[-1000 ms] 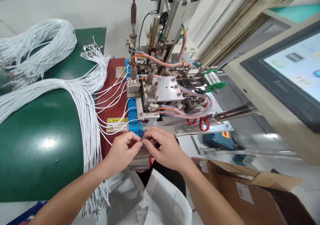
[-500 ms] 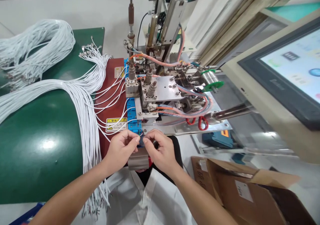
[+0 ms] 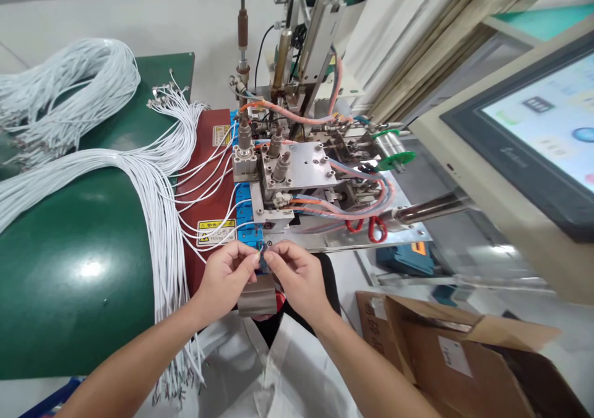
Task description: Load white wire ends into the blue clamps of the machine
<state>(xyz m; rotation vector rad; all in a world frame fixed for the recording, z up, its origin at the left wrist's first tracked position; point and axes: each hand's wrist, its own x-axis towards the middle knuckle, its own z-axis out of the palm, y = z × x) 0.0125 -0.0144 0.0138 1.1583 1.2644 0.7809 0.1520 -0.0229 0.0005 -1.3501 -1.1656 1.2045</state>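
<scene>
green tabletop [image 3: 60, 300] | light glare [image 3: 90, 268] on it | beige curtain-like folds [image 3: 424, 53] upper right

I count one left hand [image 3: 227, 277], one right hand [image 3: 297, 276], two warning labels [image 3: 216, 232], two red loops [image 3: 372, 229], one green-ended spool [image 3: 388, 146] and just the one screen [image 3: 550, 118].

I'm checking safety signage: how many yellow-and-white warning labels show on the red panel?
2: the far label on the far part of the red panel; the near label just beyond the left hand. White cables may hide others.
</scene>
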